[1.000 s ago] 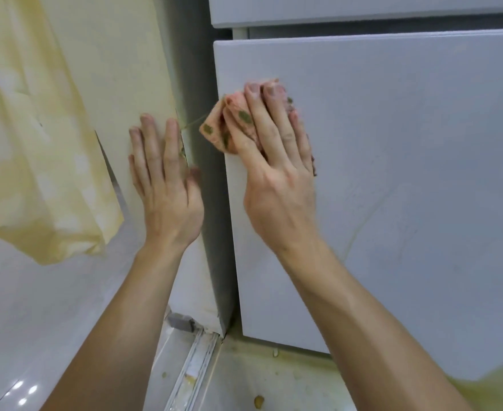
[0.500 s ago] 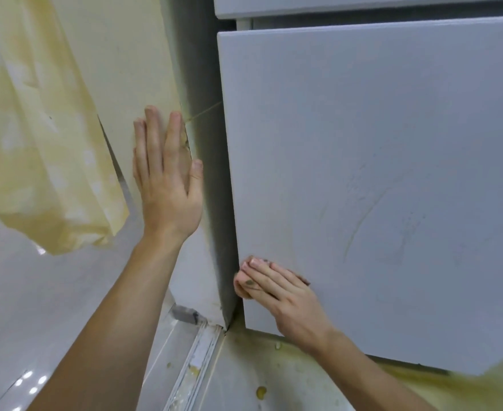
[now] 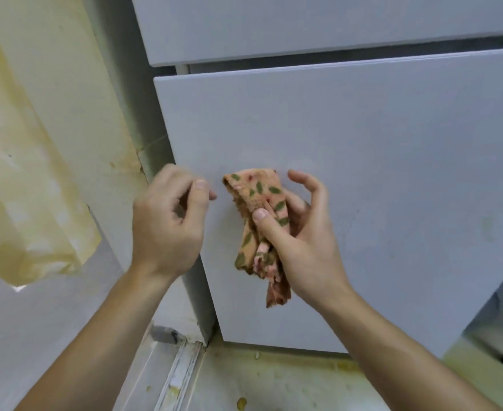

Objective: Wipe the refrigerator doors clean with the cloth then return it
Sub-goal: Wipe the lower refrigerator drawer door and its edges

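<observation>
Cloth (image 3: 256, 215): we note pinkish-orange ground w/ green leaf print, small red-pink specks.
Lower fridge door (image 3: 377, 173): we find plain pale grey-white, faint yellowish smudge at right.
Upper fridge door (image 3: 303, 22): same pale grey-white, no pattern.
Curtain (image 3: 15, 173): we record cream-yellow w/ blotchy lighter patches.
Wall (image 3: 75, 93): pale cream, brownish stain nr the corner.
Floor (image 3: 274, 384): off-white, we see yellow-brown staining & spots.
Floor track (image 3: 179, 375): whitish-grey.
</observation>
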Action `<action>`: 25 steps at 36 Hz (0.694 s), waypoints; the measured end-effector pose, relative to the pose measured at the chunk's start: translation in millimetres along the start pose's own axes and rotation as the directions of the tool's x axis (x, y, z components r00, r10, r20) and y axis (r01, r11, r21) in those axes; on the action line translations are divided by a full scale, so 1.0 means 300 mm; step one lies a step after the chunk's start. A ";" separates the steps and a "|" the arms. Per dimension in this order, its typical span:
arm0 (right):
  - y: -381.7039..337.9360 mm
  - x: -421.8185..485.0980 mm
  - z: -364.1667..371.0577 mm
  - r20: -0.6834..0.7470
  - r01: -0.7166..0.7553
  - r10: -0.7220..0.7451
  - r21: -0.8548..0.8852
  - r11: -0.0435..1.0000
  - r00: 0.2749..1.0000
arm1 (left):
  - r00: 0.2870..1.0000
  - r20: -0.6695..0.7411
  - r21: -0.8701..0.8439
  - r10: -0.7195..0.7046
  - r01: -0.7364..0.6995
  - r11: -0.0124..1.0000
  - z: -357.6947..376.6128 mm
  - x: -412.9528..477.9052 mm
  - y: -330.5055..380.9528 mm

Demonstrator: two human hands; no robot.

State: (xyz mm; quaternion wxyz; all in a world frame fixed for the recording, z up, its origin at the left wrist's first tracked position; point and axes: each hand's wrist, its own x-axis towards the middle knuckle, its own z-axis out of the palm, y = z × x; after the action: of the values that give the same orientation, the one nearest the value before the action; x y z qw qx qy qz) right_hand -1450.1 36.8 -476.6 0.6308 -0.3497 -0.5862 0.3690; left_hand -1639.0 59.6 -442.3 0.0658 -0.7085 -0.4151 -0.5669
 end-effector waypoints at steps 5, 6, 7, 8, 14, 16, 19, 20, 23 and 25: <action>-0.042 -0.005 0.005 -0.033 -0.069 0.070 0.039 0.997 0.997 | 0.794 0.556 -0.252 -0.246 0.443 0.860 -0.001 -0.056 0.085; -0.047 -0.006 0.004 -0.005 -0.083 0.083 0.006 0.997 0.997 | 0.768 0.583 -0.250 -0.264 0.479 0.842 0.003 -0.061 0.087; -0.052 -0.006 0.000 0.038 -0.101 0.102 -0.033 0.994 0.994 | 0.750 0.595 -0.243 -0.289 0.511 0.824 0.005 -0.065 0.086; -0.053 -0.005 -0.008 0.091 -0.114 0.122 -0.084 0.990 0.988 | 0.734 0.598 -0.226 -0.322 0.541 0.810 0.004 -0.065 0.080; -0.075 -0.001 -0.056 0.415 -0.018 0.203 -0.407 0.913 0.887 | 0.538 0.712 -0.098 -0.452 0.712 0.695 -0.055 -0.065 0.008; -0.078 -0.017 -0.059 0.451 0.107 0.187 -0.551 0.827 0.873 | 0.459 0.740 -0.053 -0.491 0.768 0.639 -0.076 -0.060 -0.007; -0.073 -0.056 -0.034 0.490 0.203 0.174 -0.622 0.756 0.854 | 0.386 0.766 0.011 -0.513 0.791 0.611 -0.098 -0.058 -0.030; -0.063 -0.071 -0.020 0.501 0.215 0.185 -0.636 0.741 0.845 | 0.363 0.777 0.022 -0.514 0.801 0.599 -0.104 -0.059 -0.034; -0.020 -0.117 0.029 0.531 0.239 0.237 -0.676 0.697 0.814 | 0.276 0.824 0.075 -0.495 0.813 0.577 -0.118 -0.072 -0.042; 0.011 -0.143 0.057 0.553 0.226 0.276 -0.673 0.704 0.786 | 0.212 0.860 0.101 -0.464 0.821 0.562 -0.131 -0.088 -0.053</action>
State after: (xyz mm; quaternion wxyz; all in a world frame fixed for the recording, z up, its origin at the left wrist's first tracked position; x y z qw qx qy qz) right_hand -1469.0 0.9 -498.9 0.2134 -0.4322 -0.8489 0.2168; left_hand -1679.1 34.1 -457.3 -0.5204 -0.6314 -0.5354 -0.2094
